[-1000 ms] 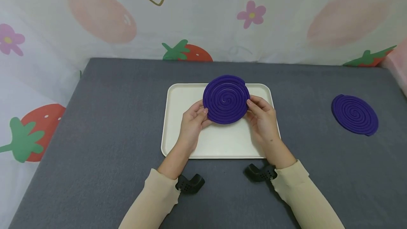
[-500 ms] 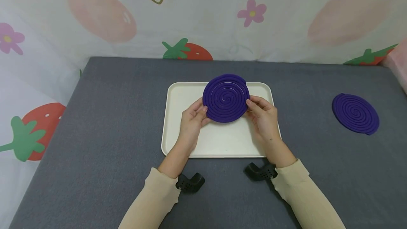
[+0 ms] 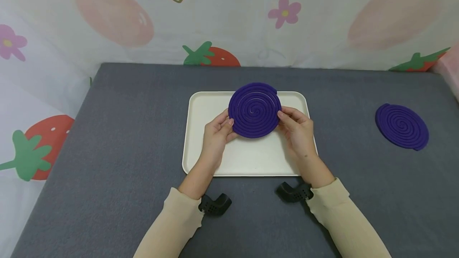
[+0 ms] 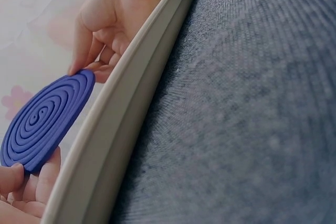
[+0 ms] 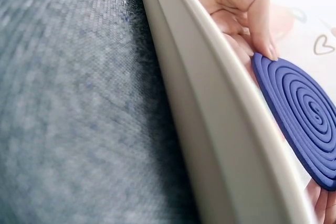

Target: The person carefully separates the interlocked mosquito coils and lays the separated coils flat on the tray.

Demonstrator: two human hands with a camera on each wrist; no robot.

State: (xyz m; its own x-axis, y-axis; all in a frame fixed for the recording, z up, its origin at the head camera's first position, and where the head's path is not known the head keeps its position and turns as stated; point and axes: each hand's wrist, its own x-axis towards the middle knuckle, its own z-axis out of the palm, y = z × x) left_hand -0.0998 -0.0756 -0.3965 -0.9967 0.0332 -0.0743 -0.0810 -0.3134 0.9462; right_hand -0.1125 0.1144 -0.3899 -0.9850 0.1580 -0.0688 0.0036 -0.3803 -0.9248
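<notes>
A flat purple spiral coaster (image 3: 254, 110) is held up over a white tray (image 3: 251, 166), its coiled face turned toward the head camera. At its lower left edge the left hand (image 3: 216, 134) pinches it, thumb in front and fingers behind. The right hand (image 3: 298, 132) pinches the opposite edge in the same way. Both wrist views show the coaster (image 4: 47, 119) tilted above the tray's rim (image 5: 210, 98), thumbs on its near face. Some of the fingers behind it are hidden.
A second purple spiral coaster (image 3: 402, 126) lies flat on the grey tablecloth (image 3: 118, 150) to the right of the tray. Behind the table hangs a white curtain (image 3: 229, 15) printed with strawberries and flowers. A black wrist camera (image 3: 216, 204) sits at the left sleeve.
The hands and the coaster keep nearly the same pose. The whole head view has shifted slightly, so the scene sits a little higher in the picture.
</notes>
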